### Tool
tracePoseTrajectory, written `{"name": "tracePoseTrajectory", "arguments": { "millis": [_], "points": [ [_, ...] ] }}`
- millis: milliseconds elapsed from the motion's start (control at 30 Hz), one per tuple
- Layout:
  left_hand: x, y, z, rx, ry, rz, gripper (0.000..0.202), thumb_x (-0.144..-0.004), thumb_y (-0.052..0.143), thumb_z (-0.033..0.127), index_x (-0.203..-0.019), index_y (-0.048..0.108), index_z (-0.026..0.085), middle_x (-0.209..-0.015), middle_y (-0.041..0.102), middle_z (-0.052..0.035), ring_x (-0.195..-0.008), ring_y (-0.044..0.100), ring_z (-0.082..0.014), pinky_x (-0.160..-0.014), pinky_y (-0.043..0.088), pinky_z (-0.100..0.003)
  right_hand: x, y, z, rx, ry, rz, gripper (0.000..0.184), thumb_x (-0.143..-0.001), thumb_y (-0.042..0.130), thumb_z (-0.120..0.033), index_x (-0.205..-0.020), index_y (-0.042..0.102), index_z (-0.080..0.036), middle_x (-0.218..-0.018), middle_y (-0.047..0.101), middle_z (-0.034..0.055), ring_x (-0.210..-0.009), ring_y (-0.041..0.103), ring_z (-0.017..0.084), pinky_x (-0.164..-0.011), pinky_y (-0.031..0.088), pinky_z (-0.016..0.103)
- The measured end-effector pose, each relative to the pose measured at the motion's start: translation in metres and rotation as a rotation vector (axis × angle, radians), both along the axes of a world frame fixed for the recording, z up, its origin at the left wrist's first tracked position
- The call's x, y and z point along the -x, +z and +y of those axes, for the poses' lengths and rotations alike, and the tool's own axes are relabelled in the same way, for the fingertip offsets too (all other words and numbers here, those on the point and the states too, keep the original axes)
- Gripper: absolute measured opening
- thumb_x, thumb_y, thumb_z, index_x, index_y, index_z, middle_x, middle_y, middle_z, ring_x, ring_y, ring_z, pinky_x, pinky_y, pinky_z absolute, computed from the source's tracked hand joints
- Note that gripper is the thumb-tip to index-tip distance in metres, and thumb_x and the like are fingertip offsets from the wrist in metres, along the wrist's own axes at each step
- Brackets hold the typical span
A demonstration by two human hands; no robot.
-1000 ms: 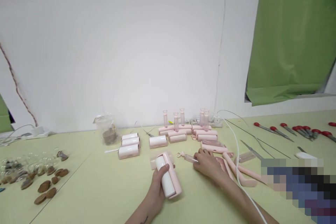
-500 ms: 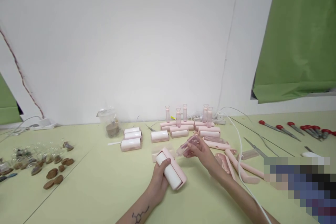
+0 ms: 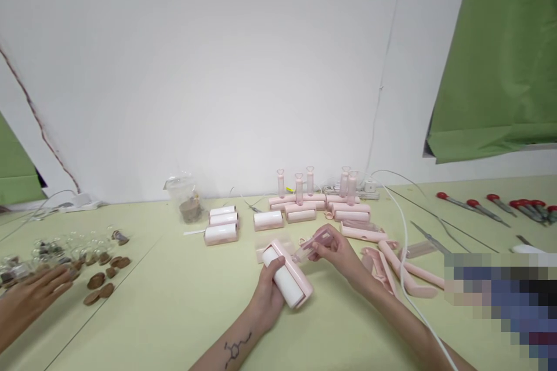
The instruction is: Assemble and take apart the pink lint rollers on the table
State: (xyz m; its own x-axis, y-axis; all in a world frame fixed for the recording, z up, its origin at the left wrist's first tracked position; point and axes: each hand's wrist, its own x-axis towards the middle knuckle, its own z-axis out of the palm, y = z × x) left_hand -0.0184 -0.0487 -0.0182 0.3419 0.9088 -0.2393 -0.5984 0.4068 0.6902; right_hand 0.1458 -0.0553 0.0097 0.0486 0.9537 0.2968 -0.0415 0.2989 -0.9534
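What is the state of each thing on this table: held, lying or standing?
left hand: closed around the lint roller
lint roller: held, tilted
right hand: pinching the pink handle
pink handle: held, pointing at the lint roller
spare rolls: lying on their sides
back handles: standing upright
red-handled tools: lying flat
another person's hand: palm down by the corks

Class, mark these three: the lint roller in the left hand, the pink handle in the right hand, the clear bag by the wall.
lint roller [image 3: 288, 279], head view, white paper roll.
pink handle [image 3: 310, 248], head view, bare shaft.
clear bag [image 3: 188, 200], head view, its front.
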Motion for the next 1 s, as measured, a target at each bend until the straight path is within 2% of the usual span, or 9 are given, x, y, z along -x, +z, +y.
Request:
{"name": "tracePoseTrajectory", "arguments": {
  "millis": [200, 367, 567, 833, 1000],
  "points": [
    [0.002, -0.001, -0.001, -0.114, -0.010, 0.064, 0.030, -0.070, 0.062, 0.024, -0.095, 0.049, 0.015, -0.077, 0.057, -0.0039, -0.069, 0.053, -0.0152, -0.063, 0.044, -0.026, -0.005, -0.001, -0.003, 0.017, 0.065, -0.038, 0.032, -0.065, 0.066, -0.040, -0.069, 0.041, -0.020, -0.064, 0.066, 0.0008, -0.054, 0.064, 0.016, -0.054, 0.052, 0.030],
    [0.001, -0.003, -0.002, -0.132, -0.001, 0.101, 0.028, -0.068, 0.063, 0.025, -0.090, 0.049, 0.015, -0.073, 0.056, -0.0027, -0.066, 0.051, -0.0138, -0.062, 0.042, -0.025, -0.008, -0.001, -0.001, 0.084, 0.069, -0.047, 0.031, -0.068, 0.063, -0.041, -0.085, 0.049, -0.019, -0.065, 0.067, 0.0013, -0.056, 0.065, 0.017, -0.056, 0.053, 0.031],
    [0.002, -0.004, -0.001, -0.130, 0.000, 0.116, 0.026, -0.069, 0.062, 0.027, -0.087, 0.049, 0.014, -0.071, 0.056, -0.0032, -0.065, 0.050, -0.0145, -0.061, 0.041, -0.025, -0.007, -0.001, -0.001, 0.153, 0.070, -0.040, 0.031, -0.067, 0.063, -0.044, -0.078, 0.053, -0.017, -0.065, 0.068, 0.0039, -0.057, 0.065, 0.019, -0.056, 0.053, 0.032],
    [0.005, -0.007, 0.002, -0.056, -0.023, 0.053, 0.023, -0.071, 0.058, 0.027, -0.087, 0.049, 0.013, -0.074, 0.058, -0.0062, -0.068, 0.053, -0.0167, -0.067, 0.042, -0.028, -0.013, -0.003, -0.002, 0.106, 0.215, -0.030, 0.027, -0.066, 0.067, -0.038, -0.077, 0.054, -0.018, -0.086, 0.069, 0.0092, -0.065, 0.065, 0.019, -0.066, 0.052, 0.036],
    [0.005, -0.008, 0.001, -0.100, -0.050, 0.064, 0.026, -0.067, 0.062, 0.025, -0.086, 0.048, 0.015, -0.069, 0.056, -0.0036, -0.065, 0.052, -0.0163, -0.063, 0.041, -0.027, -0.018, -0.005, 0.001, 0.176, 0.276, 0.014, 0.031, -0.061, 0.070, -0.041, -0.077, 0.058, -0.016, -0.083, 0.069, 0.0098, -0.062, 0.065, 0.019, -0.062, 0.051, 0.034]
  ]
}}
